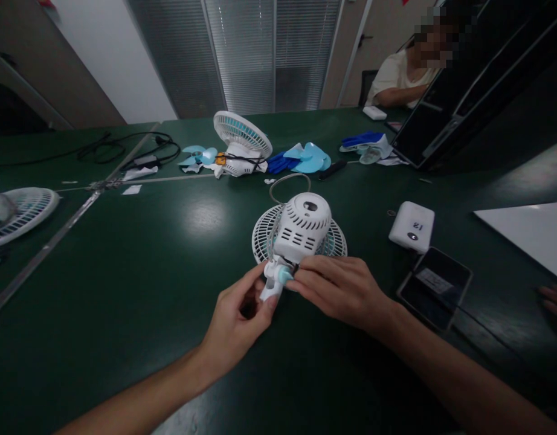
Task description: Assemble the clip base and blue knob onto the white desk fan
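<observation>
A small white electric fan (303, 226) lies grille-down on the dark green table in front of me, its motor housing facing up. My left hand (240, 314) grips the fan's white clip (272, 284) between thumb and fingers. At the joint beside the clip sits a light blue knob (285, 275). My right hand (339, 287) is closed with its fingertips at this knob, on the right side of the joint. Part of the fan's grille shows on both sides of the housing. A pale cord (290, 176) loops behind it.
Farther back lie another fan (242, 142), light blue fan blades (311, 158), blue-and-white gloves (367, 147) and a screwdriver (333, 170). To the right are a white power bank (413, 226) and a phone (435, 287). A person (403, 75) sits across the table. Another fan (27, 211) is at left.
</observation>
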Available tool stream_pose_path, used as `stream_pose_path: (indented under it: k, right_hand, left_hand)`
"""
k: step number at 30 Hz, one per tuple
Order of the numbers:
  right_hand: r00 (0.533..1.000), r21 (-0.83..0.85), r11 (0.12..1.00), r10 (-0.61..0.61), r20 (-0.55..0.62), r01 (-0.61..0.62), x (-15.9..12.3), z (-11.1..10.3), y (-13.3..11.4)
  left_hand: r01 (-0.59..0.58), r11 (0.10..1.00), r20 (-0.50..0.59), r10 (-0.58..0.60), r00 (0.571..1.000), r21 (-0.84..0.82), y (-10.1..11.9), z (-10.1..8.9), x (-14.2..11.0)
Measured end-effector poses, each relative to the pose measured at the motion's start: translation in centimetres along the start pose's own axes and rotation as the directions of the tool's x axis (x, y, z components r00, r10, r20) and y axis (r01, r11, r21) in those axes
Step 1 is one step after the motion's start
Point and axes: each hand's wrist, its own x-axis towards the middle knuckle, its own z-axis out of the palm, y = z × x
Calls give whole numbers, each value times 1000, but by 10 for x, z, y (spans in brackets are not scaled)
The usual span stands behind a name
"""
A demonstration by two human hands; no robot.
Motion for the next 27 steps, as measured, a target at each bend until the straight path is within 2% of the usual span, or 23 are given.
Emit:
stream_pose_path:
  k: [4,7,10,13,18,24,27]
  right_hand:
    - [999,10,1000,-30,31,30,-3,1,-1]
    - [997,59,996,-63,52,60,-4,1,1]
    - [1000,70,997,-24,-2,24,-2,0,1]
    - [1000,45,999,12,-20,-11,-1,0,-1]
    - [997,19,999,-42,71,41,-3,1,1]
    - [1000,14,1000,17,-8,-17,1,2,-3]
    - [1000,3,1000,21,-22,-21,1,2,-4]
  left_hand:
    - [11,1000,-46,-11,999,0,0,0,1]
    - [-4,1000,-6,4,1000,27,1,-1,0]
    - [-21,999,35,20,999,40,1,0,-2]
    - [-27,999,27,25,999,44,0,0,-1]
    - [-6,999,-37,8,999,49,-1,0,0]
    - [-66,995,80,60,995,73,0,2,-3]
    - [-45,997,74,40,996,70,-1,1,-3]
